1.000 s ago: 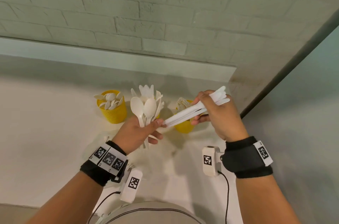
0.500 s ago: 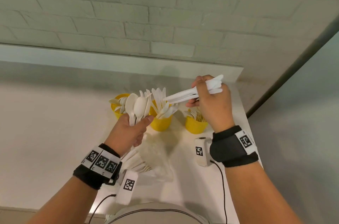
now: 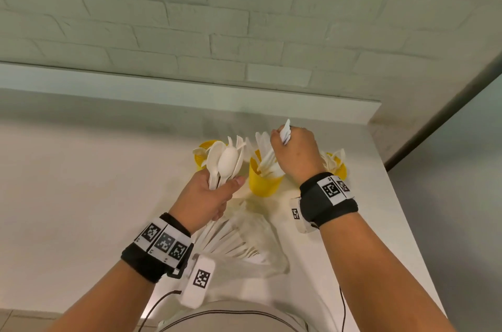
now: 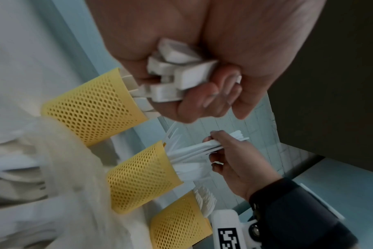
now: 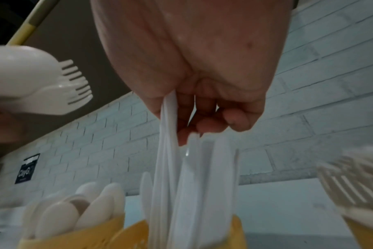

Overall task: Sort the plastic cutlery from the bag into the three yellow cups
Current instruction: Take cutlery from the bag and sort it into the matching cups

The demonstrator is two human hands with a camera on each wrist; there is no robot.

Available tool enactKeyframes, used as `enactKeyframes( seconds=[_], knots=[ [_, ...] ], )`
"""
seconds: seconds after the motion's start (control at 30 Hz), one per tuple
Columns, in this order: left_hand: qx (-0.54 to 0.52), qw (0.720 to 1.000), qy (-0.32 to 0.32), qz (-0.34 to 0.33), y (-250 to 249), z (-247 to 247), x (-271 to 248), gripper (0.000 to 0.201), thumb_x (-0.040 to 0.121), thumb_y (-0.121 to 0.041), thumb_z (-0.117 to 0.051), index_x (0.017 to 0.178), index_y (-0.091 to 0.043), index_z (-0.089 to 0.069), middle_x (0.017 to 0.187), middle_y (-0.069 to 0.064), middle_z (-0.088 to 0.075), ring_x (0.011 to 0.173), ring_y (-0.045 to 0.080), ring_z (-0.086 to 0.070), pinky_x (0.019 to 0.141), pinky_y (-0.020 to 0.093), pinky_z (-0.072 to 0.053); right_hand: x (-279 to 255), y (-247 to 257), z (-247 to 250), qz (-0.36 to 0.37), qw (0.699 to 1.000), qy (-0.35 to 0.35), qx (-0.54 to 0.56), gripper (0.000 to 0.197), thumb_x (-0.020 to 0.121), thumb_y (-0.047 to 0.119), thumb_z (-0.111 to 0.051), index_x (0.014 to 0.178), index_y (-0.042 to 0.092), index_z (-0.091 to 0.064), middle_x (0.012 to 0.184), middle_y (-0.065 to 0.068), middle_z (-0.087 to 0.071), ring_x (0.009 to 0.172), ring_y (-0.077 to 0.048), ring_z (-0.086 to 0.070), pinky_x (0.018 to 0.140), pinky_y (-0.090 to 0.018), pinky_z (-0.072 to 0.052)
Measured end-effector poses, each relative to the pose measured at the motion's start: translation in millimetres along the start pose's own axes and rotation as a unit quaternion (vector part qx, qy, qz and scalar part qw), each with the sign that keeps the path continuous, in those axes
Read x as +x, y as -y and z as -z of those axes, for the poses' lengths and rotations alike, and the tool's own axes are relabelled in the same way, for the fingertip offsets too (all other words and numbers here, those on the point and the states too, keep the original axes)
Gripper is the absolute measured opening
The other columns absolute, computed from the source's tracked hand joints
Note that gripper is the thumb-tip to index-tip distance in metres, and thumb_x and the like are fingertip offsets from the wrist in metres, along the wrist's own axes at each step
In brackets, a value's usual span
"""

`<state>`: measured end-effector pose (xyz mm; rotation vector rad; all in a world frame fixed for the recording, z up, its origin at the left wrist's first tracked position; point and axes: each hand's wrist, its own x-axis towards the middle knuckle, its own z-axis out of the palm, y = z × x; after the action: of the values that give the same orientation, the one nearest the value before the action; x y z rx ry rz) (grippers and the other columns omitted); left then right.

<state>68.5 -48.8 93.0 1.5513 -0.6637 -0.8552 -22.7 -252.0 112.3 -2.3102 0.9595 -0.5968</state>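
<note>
Three yellow mesh cups stand in a row on the white table: the left cup (image 3: 201, 147) holds spoons, the middle cup (image 3: 262, 183) knives, the right cup (image 3: 339, 170) forks. My right hand (image 3: 293, 152) grips a bundle of white knives (image 3: 285, 132), upright, with their lower ends inside the middle cup (image 4: 143, 180). My left hand (image 3: 214, 194) grips a bunch of white spoons and forks (image 3: 225, 159) by the handles (image 4: 177, 75), raised just in front of the left cup. The clear cutlery bag (image 3: 252, 244) lies near me with more pieces inside.
The cups stand close to a low ledge (image 3: 190, 87) below a brick wall. The table's right edge (image 3: 402, 209) runs just past the right cup. A cable (image 3: 342, 310) hangs from my right wrist.
My right hand has turned the knives from lying level to upright and lowered them into the middle cup. My left hand still holds its bunch, now nearer the left cup.
</note>
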Motion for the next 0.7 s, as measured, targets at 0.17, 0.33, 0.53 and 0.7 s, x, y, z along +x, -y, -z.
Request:
enactKeyframes(
  seconds=[0.17,0.33,0.53,0.7],
  knots=[
    [0.036,0.999,0.014,-0.010,2,10,1,0.027,0.091,-0.031,-0.072,0.082,-0.010,-0.058,0.046,-0.006,-0.043,0.039,0.016,-0.039,0.046,0.028,-0.037,-6,9,-11,-0.057,0.998,0.010,-0.033,0.027,0.101,0.032,-0.055,0.085,0.010,-0.052,0.099,-0.016,-0.057,0.109,-0.033,-0.045,0.093,-0.048,-0.046],
    [0.030,0.999,0.024,-0.012,2,15,11,0.031,0.084,-0.038,-0.071,0.083,-0.009,-0.060,0.049,-0.004,-0.043,0.040,0.017,-0.039,0.048,0.030,-0.038,-4,2,-18,-0.076,0.994,0.021,-0.078,0.041,0.094,0.043,-0.064,0.102,0.004,-0.061,0.108,-0.014,-0.053,0.117,-0.034,-0.043,0.097,-0.045,-0.045],
    [0.035,0.999,0.031,-0.015,3,16,17,0.033,0.079,-0.047,-0.072,0.084,-0.016,-0.063,0.053,0.002,-0.047,0.042,0.019,-0.043,0.048,0.032,-0.040,-3,-9,-19,-0.017,0.994,0.020,-0.110,0.049,0.078,0.069,-0.070,0.107,0.029,-0.070,0.107,0.005,-0.045,0.111,-0.025,-0.042,0.095,-0.043,-0.044],
    [0.039,0.999,0.022,-0.020,1,17,20,0.032,0.081,-0.043,-0.070,0.079,-0.013,-0.060,0.047,0.000,-0.044,0.040,0.016,-0.042,0.048,0.032,-0.041,-2,-13,-14,0.024,0.998,-0.028,-0.056,0.042,0.088,0.058,-0.063,0.115,0.027,-0.068,0.115,-0.002,-0.050,0.113,-0.024,-0.044,0.100,-0.045,-0.045]
  ],
)
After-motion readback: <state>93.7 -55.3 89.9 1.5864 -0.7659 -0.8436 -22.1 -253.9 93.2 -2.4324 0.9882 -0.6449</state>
